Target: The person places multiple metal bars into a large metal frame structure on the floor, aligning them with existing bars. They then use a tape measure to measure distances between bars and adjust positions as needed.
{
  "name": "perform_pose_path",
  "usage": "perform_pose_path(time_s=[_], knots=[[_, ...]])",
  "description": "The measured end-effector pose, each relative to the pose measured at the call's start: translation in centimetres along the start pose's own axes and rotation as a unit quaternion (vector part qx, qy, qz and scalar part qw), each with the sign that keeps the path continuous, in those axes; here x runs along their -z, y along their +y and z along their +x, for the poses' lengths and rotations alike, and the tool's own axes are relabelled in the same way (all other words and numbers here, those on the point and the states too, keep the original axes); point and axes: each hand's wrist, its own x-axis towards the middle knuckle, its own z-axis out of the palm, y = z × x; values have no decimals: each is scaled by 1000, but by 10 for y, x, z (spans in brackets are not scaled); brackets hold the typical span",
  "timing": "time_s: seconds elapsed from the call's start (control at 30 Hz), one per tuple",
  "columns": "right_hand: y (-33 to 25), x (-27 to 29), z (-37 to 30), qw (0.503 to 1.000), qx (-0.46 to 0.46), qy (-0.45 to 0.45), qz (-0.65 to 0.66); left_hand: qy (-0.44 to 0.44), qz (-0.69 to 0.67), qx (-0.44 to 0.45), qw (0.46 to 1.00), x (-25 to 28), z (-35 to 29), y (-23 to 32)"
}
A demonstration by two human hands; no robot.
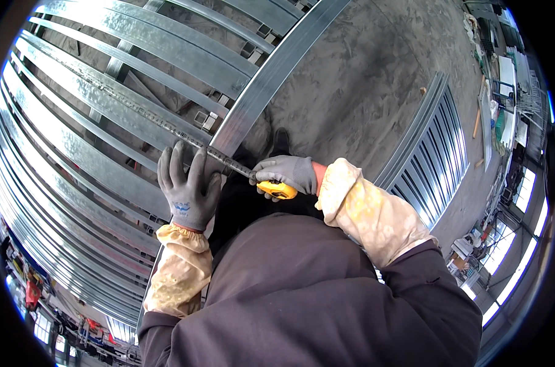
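Observation:
My right hand, in a grey glove, grips a yellow tape measure just in front of my body. Its dark blade runs out to the upper left, across the edge rail and along a flat galvanized steel bar. My left hand, gloved the same way, lies with fingers spread over the steel bars beside the blade. Its fingertips are close to the blade; whether they press on it I cannot tell. The blade's far end is too small to make out.
Several parallel galvanized bars fill the left, bordered by a broad metal edge rail. A stack of metal profiles lies on the concrete floor to the right. Shelving with mixed materials lines the far right.

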Motion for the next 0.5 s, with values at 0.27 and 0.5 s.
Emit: perform_pose_path(time_s=[0.27, 0.5], knots=[[2, 9, 4, 999, 3, -39, 19, -6, 2, 3, 1000, -1, 0, -1], [6, 14, 7, 997, 13, -67, 20, -4, 4, 4, 1000, -1, 0, 1]])
